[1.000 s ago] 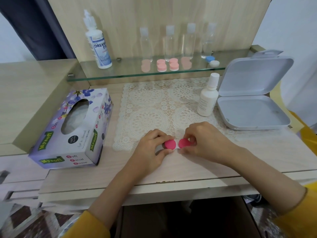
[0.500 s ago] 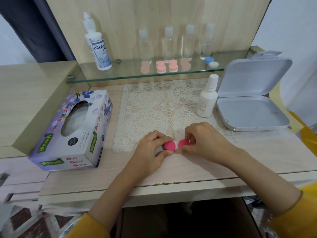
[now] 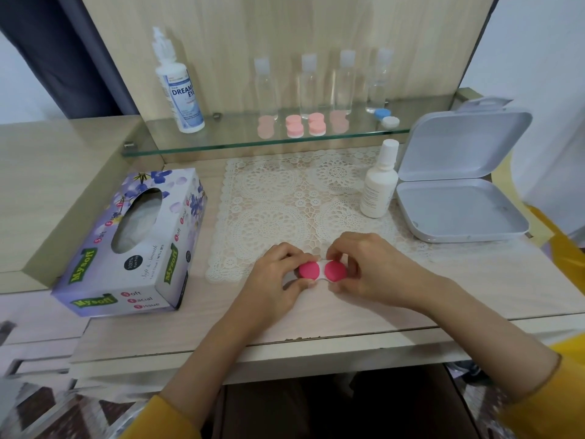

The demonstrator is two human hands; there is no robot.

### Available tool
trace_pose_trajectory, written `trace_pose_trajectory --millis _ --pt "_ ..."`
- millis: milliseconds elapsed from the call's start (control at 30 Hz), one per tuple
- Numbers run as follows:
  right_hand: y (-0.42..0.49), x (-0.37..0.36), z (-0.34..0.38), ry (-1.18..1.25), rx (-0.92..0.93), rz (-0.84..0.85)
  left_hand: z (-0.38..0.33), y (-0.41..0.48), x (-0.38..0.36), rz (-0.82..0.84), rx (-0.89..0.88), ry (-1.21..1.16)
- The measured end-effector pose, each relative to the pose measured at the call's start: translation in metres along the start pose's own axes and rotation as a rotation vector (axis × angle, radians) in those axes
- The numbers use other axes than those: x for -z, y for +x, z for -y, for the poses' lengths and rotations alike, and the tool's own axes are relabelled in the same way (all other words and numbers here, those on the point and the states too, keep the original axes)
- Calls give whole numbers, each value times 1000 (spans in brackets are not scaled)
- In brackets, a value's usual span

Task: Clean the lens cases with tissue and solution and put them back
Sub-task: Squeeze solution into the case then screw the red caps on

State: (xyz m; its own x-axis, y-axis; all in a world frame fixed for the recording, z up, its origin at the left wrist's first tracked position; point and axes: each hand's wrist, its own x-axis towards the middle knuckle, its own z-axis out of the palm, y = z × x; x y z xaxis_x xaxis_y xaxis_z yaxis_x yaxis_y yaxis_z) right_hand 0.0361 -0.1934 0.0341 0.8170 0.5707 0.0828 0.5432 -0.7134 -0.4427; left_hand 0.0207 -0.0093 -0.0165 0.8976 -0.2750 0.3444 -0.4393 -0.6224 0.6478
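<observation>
- Lens case point(image 3: 323, 271), white with two deep-pink round caps, is at the near edge of the lace mat point(image 3: 285, 198); I cannot tell whether it touches the worktop point(image 3: 459, 280).
- Left hand point(image 3: 272, 280) pinches the left cap, fingers point(image 3: 285, 253) curled over its far side and thumb at its near side.
- Right hand point(image 3: 380, 270) pinches the right cap, fingers point(image 3: 343, 245) bent around it.
- Tissue box point(image 3: 136, 242) lies left of the mat, opening upward.
- Small white solution bottle point(image 3: 378, 188) stands upright at the mat's far right.
- Open white hinged box point(image 3: 459, 204) lies just right of the mat.
- Beyond the mat, a glass shelf point(image 3: 221, 144) carries pale pink lens cases point(image 3: 305, 125), a blue-and-white case point(image 3: 386, 117) and a Dream Eye bottle point(image 3: 180, 90).
</observation>
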Motion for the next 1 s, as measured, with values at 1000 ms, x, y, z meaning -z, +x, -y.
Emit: trace_pose_trajectory --millis 1000 --pt "-4 1 -3 44 99 -35 -3 11 9 -4 -14 -90"
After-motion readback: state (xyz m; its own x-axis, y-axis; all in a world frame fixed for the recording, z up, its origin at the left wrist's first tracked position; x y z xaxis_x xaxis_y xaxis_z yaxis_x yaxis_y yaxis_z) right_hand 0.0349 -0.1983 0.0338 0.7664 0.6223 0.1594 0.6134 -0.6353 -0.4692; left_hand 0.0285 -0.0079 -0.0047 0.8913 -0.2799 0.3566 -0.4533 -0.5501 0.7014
